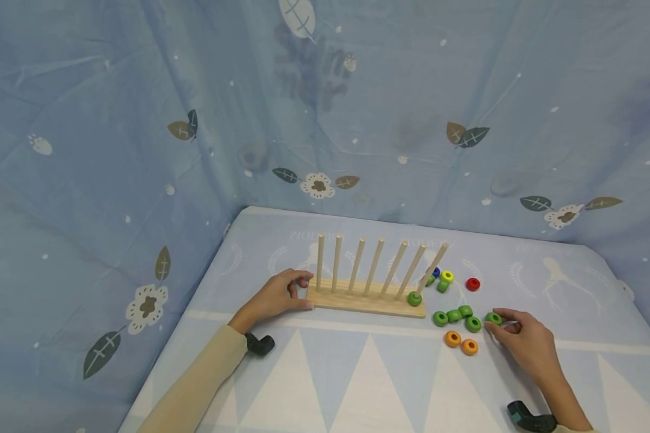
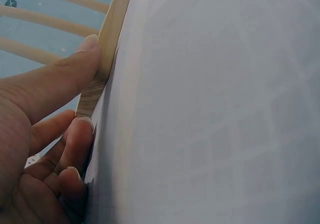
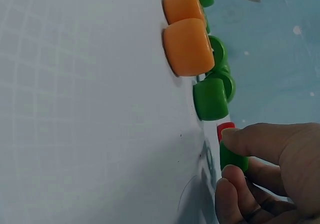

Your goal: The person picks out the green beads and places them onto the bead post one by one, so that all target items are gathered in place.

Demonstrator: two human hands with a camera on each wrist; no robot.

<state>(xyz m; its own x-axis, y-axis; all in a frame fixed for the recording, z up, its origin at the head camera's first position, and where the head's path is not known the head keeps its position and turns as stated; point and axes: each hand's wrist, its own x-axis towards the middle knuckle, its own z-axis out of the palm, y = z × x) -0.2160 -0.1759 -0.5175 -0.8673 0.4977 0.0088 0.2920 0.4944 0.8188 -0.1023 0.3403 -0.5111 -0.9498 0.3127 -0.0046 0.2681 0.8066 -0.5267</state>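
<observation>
A wooden peg stand point(image 1: 365, 302) with several upright pegs stands on the table. My left hand point(image 1: 273, 299) grips the left end of its base, thumb along the front edge and fingers at the end face point(image 2: 92, 96). One green bead point(image 1: 414, 299) sits low on the rightmost peg. To the right of the stand, my right hand point(image 1: 528, 343) pinches another green bead point(image 1: 493, 318) between thumb and fingers. In the right wrist view, that held bead point(image 3: 233, 158) is partly hidden by the thumb. Loose green beads point(image 1: 473, 324) lie just left of this hand.
Two orange beads point(image 1: 452, 338) lie in front of the green ones. Farther back are a red bead point(image 1: 473, 284), a yellow bead point(image 1: 446, 276) and a blue bead point(image 1: 436, 272), partly hidden. A patterned blue cloth point(image 1: 401, 120) hangs behind the table.
</observation>
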